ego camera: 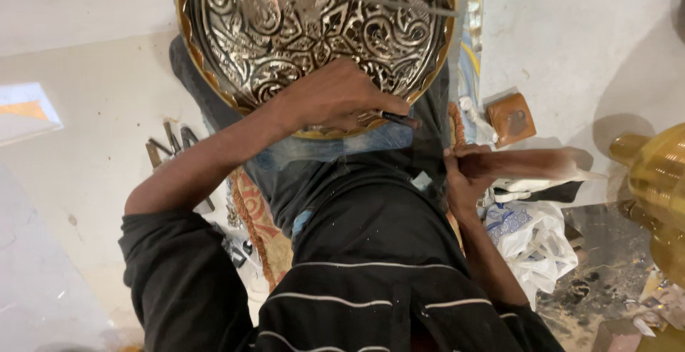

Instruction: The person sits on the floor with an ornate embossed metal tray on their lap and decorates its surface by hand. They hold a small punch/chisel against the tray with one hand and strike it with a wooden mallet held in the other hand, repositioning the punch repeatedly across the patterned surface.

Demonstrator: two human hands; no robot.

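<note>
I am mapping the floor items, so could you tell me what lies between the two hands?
In the head view, black trouser fabric fills the gap between the left hand with its dark chisel and the right hand.

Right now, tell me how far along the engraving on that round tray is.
Most of the tray face already carries finished scrollwork. The left hand sets a chisel at the lower rim while the right hand holds a blurred wooden mallet. How much rim remains is hidden.
</note>
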